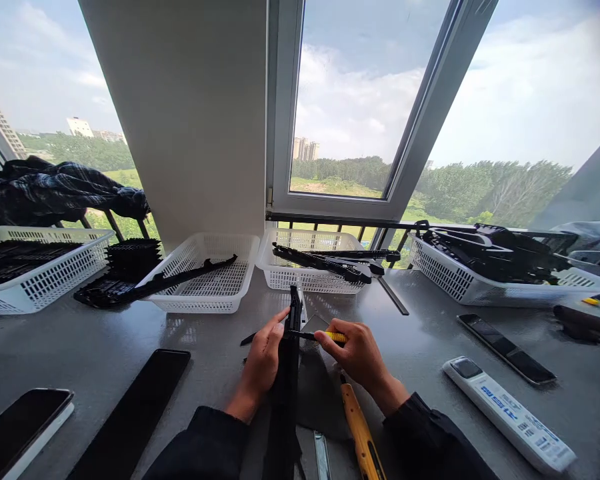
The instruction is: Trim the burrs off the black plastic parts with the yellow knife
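A long black plastic part (286, 380) stretches from the near edge toward the baskets, in front of me. My left hand (263, 360) is closed around its upper portion, with a finger along its side. In my right hand (353, 350) is a slim tool with a yellow grip (336, 337) and a thin dark shaft; its tip meets the black part beside my left fingers. I cannot make out the exact kind of tip. Beneath my right wrist lies a yellow-orange handled tool (361, 430), near a metal strip (322, 455) and a dark flat sheet (320, 393).
White baskets hold black parts: a left one (55, 293), a middle-left one (200, 305), a middle one (310, 283) and a right one (465, 287). A power strip (510, 413) and a phone (507, 348) lie right. A phone (23, 427) and long black panel (135, 413) lie left.
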Demonstrator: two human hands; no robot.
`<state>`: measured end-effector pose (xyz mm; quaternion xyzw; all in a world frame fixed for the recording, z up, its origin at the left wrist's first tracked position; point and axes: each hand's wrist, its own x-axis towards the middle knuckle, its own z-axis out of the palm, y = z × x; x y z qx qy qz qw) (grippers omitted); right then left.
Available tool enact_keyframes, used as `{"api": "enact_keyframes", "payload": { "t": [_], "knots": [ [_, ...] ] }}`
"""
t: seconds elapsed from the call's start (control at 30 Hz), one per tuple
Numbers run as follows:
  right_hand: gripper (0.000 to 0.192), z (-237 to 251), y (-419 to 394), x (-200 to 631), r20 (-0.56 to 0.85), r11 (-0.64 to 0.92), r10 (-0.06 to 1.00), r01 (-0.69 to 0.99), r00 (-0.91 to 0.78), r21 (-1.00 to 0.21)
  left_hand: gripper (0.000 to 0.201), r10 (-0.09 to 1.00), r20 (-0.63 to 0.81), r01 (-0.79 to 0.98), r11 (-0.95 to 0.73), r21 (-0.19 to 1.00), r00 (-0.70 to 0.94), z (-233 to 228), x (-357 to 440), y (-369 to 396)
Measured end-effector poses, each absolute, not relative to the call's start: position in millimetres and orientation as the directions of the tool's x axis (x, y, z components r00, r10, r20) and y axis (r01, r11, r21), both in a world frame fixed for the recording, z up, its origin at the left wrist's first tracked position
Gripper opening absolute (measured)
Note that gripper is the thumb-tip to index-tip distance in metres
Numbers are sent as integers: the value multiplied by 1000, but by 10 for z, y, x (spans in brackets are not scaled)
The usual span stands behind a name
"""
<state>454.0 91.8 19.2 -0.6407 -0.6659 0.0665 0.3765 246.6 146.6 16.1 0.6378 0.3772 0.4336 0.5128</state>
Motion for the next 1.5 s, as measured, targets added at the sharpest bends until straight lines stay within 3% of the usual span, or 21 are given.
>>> {"api": "enact_keyframes", "payload": {
  "t": [0.9,1.5],
  "knots": [
    [54,167,884,4453,420,190,906,829,59,-526,52,959,198,-14,-200,980,202,138,2489,1507],
    [61,165,866,4389,440,206,891,765,111,-610,54,954,231,13,-238,971,192,155,2500,1481]
  ]
}}
